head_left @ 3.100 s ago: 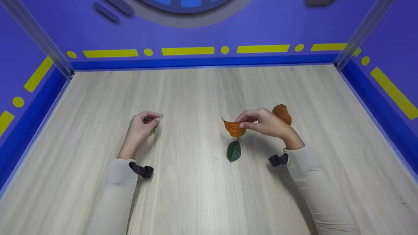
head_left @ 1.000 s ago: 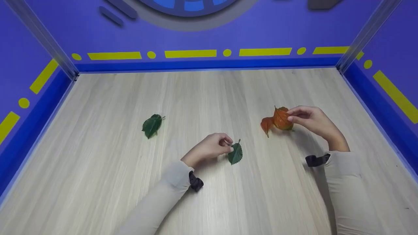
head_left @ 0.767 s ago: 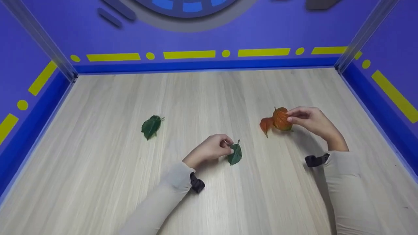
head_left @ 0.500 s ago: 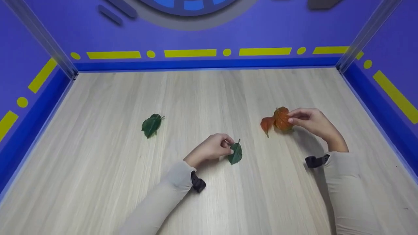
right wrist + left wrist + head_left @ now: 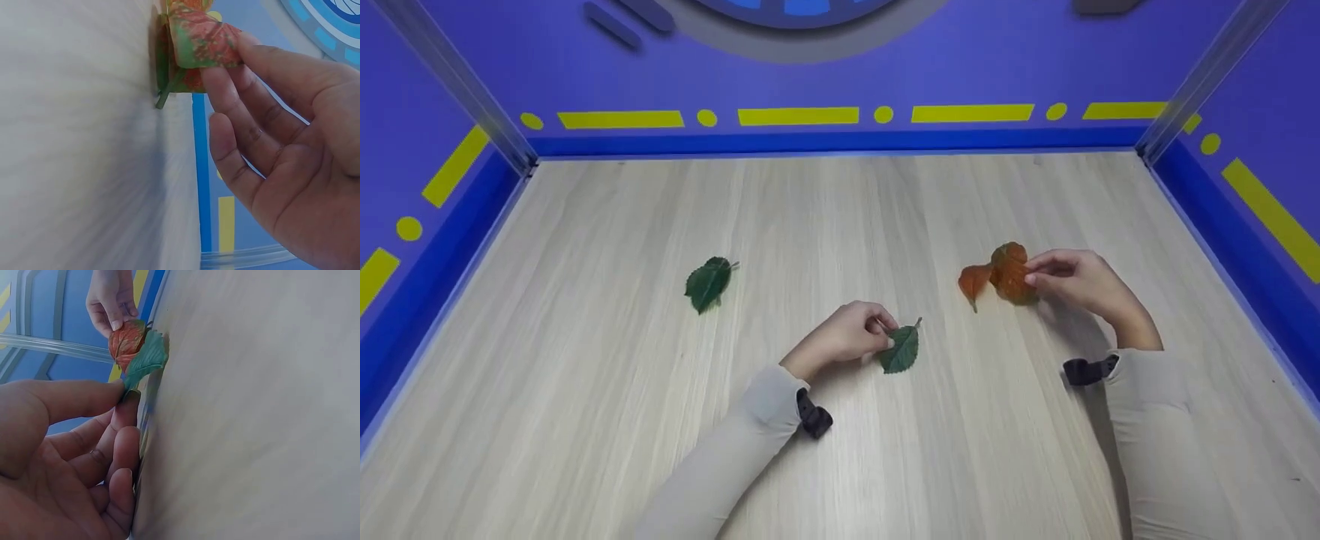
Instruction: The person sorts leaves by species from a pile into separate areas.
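Note:
In the head view my left hand [image 5: 840, 337] pinches a toothed green leaf [image 5: 903, 352] by its edge, close to the tabletop near the middle. The left wrist view shows that green leaf [image 5: 149, 359] between thumb and forefinger. Over on the right, my right hand [image 5: 1087, 289] pinches a reddish-orange leaf [image 5: 1014, 288] between thumb and fingers. Another orange leaf [image 5: 973, 280] lies just left of it; how they overlap is hard to tell. From the right wrist, the held leaf [image 5: 205, 42] has green patches. A second green leaf [image 5: 709, 283] lies by itself on the left.
Pale wood-grain tabletop [image 5: 810, 217] spreads under everything. Blue-violet panels with yellow markings, such as the back wall [image 5: 780, 82], enclose the back and both sides. A dark wrist camera [image 5: 814, 416] sits on the left cuff, and another [image 5: 1087, 370] on the right.
My left hand has left the far-left green leaf and taken the middle one, which has turned slightly. My right hand carried its orange leaf rightward to the other orange foliage, then tilted it.

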A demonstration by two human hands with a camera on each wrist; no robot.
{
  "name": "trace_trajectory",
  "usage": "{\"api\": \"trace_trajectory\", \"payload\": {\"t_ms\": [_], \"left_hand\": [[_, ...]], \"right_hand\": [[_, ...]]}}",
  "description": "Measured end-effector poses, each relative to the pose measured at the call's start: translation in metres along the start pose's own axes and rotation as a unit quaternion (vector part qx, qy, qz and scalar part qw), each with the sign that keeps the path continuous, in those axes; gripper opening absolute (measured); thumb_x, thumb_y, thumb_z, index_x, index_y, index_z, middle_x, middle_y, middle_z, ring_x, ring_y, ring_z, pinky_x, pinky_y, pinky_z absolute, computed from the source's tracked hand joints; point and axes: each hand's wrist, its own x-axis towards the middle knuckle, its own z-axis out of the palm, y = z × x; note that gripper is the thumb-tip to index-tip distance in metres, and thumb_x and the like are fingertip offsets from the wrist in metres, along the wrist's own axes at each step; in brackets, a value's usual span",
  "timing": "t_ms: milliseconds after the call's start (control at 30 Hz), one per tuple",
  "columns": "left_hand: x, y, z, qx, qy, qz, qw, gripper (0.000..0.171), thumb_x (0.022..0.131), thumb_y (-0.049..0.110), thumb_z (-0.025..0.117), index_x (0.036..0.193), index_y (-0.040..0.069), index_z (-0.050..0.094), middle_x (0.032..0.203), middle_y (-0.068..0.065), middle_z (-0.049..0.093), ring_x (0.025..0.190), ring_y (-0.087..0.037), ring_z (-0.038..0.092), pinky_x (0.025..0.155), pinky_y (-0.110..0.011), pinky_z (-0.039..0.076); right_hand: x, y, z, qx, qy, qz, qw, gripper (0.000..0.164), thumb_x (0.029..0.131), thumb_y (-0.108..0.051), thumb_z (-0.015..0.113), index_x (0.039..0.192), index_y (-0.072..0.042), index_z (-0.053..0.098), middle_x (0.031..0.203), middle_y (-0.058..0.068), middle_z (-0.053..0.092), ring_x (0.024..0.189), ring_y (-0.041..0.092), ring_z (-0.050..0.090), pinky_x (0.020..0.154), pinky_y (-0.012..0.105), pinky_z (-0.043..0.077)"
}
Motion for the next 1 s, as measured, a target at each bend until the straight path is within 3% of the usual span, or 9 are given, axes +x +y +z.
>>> {"api": "trace_trajectory", "payload": {"t_ms": [200,433,600,1000], "left_hand": [[-0.002,-0.001,-0.002,-0.015,0.001,0.002,0.9999,0.014,0.088,0.003,0.062,0.101,0.001,0.068,0.079,0.0,0.059,0.065,-0.008,0.049,0.056,-0.018,0.039],[-0.004,-0.001,-0.005,-0.016,0.006,-0.001,0.9998,0.008,0.09,0.006,0.062,0.091,0.005,0.07,0.081,0.002,0.062,0.07,-0.007,0.051,0.061,-0.018,0.041],[-0.002,0.0,-0.008,-0.023,0.008,-0.009,0.9997,0.01,0.091,0.009,0.062,0.094,0.005,0.071,0.083,0.002,0.062,0.072,-0.008,0.052,0.062,-0.019,0.042],[-0.009,-0.006,-0.021,-0.037,0.028,0.013,0.9989,0.011,0.09,0.009,0.063,0.095,0.002,0.071,0.085,-0.002,0.068,0.071,-0.006,0.055,0.064,-0.018,0.044]], "right_hand": [[-0.002,0.001,-0.001,-0.007,-0.005,0.018,1.0,0.039,0.091,-0.036,0.066,0.115,-0.006,0.066,0.104,0.011,0.068,0.083,-0.007,0.059,0.073,0.012,0.045],[-0.002,0.002,-0.001,-0.005,-0.013,0.025,1.0,0.04,0.09,-0.037,0.067,0.114,-0.004,0.066,0.101,0.009,0.07,0.081,-0.005,0.06,0.072,0.014,0.046],[0.0,0.002,-0.005,-0.007,-0.015,0.028,0.999,0.038,0.09,-0.036,0.066,0.113,-0.005,0.066,0.1,0.008,0.069,0.081,-0.003,0.06,0.072,0.016,0.046],[0.0,0.007,-0.004,0.002,-0.02,0.026,0.999,0.037,0.09,-0.034,0.067,0.113,-0.006,0.067,0.102,0.011,0.071,0.081,-0.002,0.062,0.072,0.016,0.048]]}}
